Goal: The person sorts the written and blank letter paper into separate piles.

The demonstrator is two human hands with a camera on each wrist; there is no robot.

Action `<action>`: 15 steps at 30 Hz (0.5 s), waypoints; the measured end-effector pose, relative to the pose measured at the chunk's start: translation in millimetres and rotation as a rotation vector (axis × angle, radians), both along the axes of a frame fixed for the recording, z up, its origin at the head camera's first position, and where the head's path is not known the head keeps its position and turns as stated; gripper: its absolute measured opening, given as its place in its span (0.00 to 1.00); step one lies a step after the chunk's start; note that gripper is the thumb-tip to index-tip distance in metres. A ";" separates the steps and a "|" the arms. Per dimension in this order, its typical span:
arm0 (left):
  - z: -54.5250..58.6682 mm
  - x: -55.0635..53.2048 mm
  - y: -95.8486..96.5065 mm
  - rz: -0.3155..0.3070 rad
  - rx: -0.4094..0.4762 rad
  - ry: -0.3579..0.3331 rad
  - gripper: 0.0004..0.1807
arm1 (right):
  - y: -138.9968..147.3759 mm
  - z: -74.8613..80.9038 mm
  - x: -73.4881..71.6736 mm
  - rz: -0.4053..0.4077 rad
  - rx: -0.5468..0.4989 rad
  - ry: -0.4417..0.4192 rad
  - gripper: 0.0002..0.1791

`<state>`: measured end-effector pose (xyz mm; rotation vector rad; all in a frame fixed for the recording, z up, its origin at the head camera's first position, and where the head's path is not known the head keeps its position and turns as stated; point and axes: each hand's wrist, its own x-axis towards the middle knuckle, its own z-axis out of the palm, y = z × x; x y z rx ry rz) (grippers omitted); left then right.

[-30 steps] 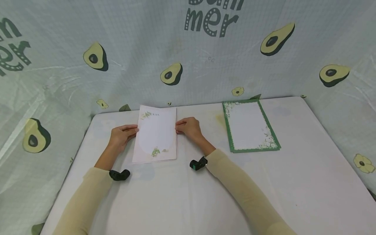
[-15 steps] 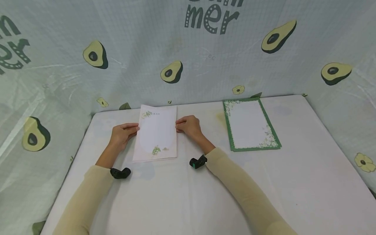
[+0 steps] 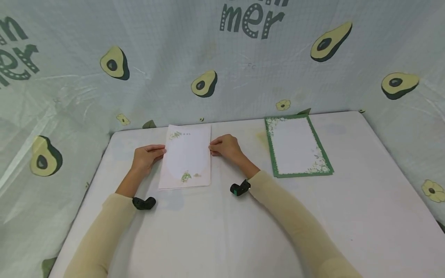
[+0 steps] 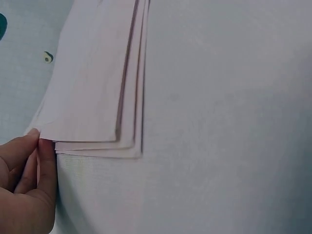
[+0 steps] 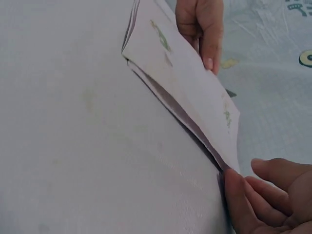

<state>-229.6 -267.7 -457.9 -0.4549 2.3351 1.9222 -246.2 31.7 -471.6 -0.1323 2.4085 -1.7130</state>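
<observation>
A stack of pale pink paper sheets [image 3: 187, 156] with small green plant prints is at the back left of the table. My left hand [image 3: 146, 156] pinches its left edge; in the left wrist view the thumb [image 4: 29, 139] overlaps the top sheet's corner and the lower sheets fan out unevenly. At the right edge is my right hand [image 3: 226, 146], gripping the sheets with curled fingers. In the right wrist view one fingertip [image 5: 234, 178] meets the sheets' edge while another finger stands apart from it. A gap shows between upper and lower sheets [image 5: 180, 102] there.
To the right lies a second stack of paper with a green floral border [image 3: 297, 144]. A white cloth covers the table [image 3: 194, 235]. Behind and at both sides hangs a pale curtain [image 3: 156, 46] printed with avocados. Black cameras sit on both wrists.
The right forearm and wrist camera have shifted slightly right, and the sheets' lower edges look more even. Both hands stay at the stack's sides. The whole head view has tilted a little.
</observation>
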 end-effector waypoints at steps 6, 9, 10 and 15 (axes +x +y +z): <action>1.4 11.9 -5.6 -0.051 -0.146 0.022 0.22 | 16.6 -0.6 -1.1 0.096 0.046 0.103 0.14; 2.4 23.2 -5.8 -0.107 -0.317 0.033 0.21 | 34.9 0.9 5.7 0.133 0.086 0.150 0.16; 3.4 27.7 -5.2 -0.122 -0.374 0.039 0.20 | 42.3 1.4 8.3 0.146 0.099 0.161 0.16; 11.8 47.0 0.7 -0.226 -0.571 0.109 0.19 | 91.2 6.4 26.4 0.190 0.145 0.211 0.18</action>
